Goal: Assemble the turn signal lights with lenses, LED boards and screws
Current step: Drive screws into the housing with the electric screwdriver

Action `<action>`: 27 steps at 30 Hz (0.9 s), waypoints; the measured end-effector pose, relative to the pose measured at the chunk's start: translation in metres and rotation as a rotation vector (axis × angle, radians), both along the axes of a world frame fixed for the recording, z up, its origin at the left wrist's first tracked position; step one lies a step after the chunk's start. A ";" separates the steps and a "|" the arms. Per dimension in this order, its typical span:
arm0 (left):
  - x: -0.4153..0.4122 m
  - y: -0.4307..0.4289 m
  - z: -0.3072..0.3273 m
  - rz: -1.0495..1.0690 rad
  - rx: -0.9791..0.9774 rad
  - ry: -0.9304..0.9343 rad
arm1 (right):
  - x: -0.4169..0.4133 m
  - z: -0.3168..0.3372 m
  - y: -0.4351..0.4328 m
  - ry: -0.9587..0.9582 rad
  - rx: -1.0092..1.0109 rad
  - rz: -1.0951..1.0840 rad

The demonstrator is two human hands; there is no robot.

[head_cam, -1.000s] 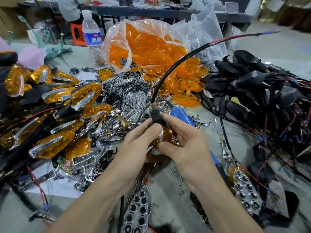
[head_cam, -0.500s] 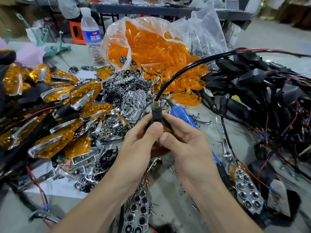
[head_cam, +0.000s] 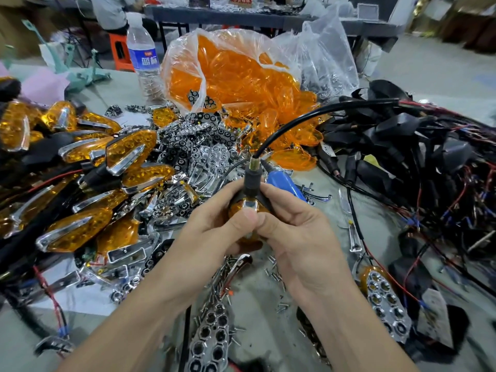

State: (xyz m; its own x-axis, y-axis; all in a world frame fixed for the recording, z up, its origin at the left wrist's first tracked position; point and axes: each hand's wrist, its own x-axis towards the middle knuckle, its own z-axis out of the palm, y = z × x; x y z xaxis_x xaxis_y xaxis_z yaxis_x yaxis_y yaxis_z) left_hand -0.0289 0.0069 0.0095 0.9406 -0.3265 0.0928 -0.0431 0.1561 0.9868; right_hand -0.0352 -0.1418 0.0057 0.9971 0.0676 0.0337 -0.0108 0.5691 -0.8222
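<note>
Here, in the head view, the left hand [head_cam: 212,232] and right hand [head_cam: 300,237] both grip one amber-lensed turn signal light with a black stem [head_cam: 251,202], thumbs pressing its face, probably to seat the lens. It sits between the palms, above the scattered small silver screws [head_cam: 273,272], its black cable [head_cam: 295,124] arching up and right.

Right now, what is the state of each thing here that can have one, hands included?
Left hand: grips the turn signal light.
Right hand: grips the same light.
Turn signal light: held above the table, stem up, cable attached.
Water bottle: upright, cap on.
Plastic bag: open, orange lenses spilling out.
Blue screwdriver: lying on the table.
</note>
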 end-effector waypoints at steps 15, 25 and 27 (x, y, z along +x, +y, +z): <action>-0.008 -0.006 0.000 0.141 0.054 -0.017 | -0.006 0.000 0.005 0.055 -0.058 -0.082; 0.004 0.006 -0.004 0.480 0.585 -0.284 | -0.011 0.010 -0.013 -0.121 -0.643 -0.582; 0.001 0.006 -0.003 0.569 0.742 -0.359 | -0.017 0.012 -0.015 -0.301 -0.883 -0.730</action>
